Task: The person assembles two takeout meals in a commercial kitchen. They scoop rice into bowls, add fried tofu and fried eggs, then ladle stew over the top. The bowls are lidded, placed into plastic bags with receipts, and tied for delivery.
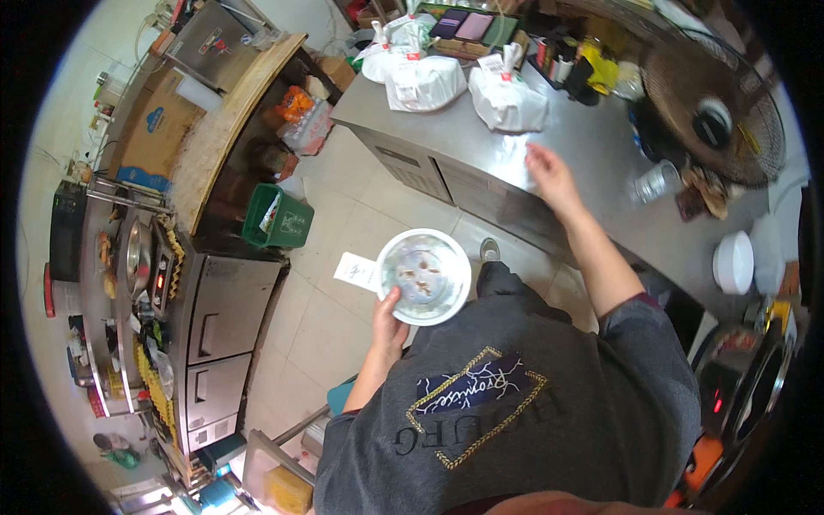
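My left hand grips the near left rim of a round white bowl, thumb over the edge. Several small brownish pieces show in its pale, shiny middle; whether a clear lid covers them I cannot tell. From the bowl's left side a white paper slip sticks out. Over the steel counter reaches my right hand, its fingers drawn together beside a bright glare. Anything between them is too small to make out. Just beyond those fingers stands a tied white plastic bag.
Another tied white bag and two phones are farther back. A fan, a clear cup and white bowls stand to the right. Left are a green bin and a steel cabinet.
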A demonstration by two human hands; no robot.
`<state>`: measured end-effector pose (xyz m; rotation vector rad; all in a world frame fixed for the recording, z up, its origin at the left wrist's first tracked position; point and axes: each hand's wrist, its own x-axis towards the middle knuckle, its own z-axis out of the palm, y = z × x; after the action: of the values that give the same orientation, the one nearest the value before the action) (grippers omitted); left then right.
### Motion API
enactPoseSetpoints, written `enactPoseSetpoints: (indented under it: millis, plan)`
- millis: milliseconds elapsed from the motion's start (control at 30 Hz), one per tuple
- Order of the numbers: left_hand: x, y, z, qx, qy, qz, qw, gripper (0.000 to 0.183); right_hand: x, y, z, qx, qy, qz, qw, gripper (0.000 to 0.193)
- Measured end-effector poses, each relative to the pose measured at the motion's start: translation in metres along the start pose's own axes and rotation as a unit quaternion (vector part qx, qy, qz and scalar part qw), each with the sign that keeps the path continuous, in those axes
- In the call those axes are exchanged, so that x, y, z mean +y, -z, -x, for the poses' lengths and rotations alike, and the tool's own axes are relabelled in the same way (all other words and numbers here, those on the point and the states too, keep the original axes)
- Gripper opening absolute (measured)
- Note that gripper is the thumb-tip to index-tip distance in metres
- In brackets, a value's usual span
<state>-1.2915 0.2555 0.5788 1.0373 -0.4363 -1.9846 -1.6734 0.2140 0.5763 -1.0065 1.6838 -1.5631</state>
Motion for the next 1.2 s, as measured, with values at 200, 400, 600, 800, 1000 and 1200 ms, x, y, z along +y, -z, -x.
enactPoseSetpoints:
  millis: [200, 400, 600, 800, 1000, 1200]
  plan:
    - [0.062, -0.025, -0.044, 0.106, -0.106, 0.047, 0.988, 0.055, 0.001, 0.004, -0.204, 0.071, 0.115, 0.346, 0.928, 0.053]
    - [0.095, -0.027, -0.082, 0.181, -0.14, 0.111, 0.967, 0.055, 0.007, 0.007, -0.239, -0.102, 0.033, 0.367, 0.924, 0.043]
    - [0.144, -0.009, -0.131, 0.155, -0.146, 0.123, 0.969, 0.055, -0.038, -0.011, -0.198, -0.181, -0.024, 0.236, 0.954, 0.028]
    - [0.219, 0.017, -0.203, 0.104, -0.14, 0.091, 0.98, 0.059, -0.084, -0.139, -0.191, -0.183, -0.096, 0.057, 0.977, 0.021]
    - [0.284, 0.029, -0.249, 0.103, -0.161, 0.056, 0.98, 0.061, -0.074, -0.275, -0.236, -0.212, -0.127, 0.145, 0.958, 0.038]
    - [0.31, 0.03, -0.276, 0.057, -0.142, 0.031, 0.988, 0.064, -0.044, -0.352, -0.294, -0.191, -0.007, 0.179, 0.965, 0.048]
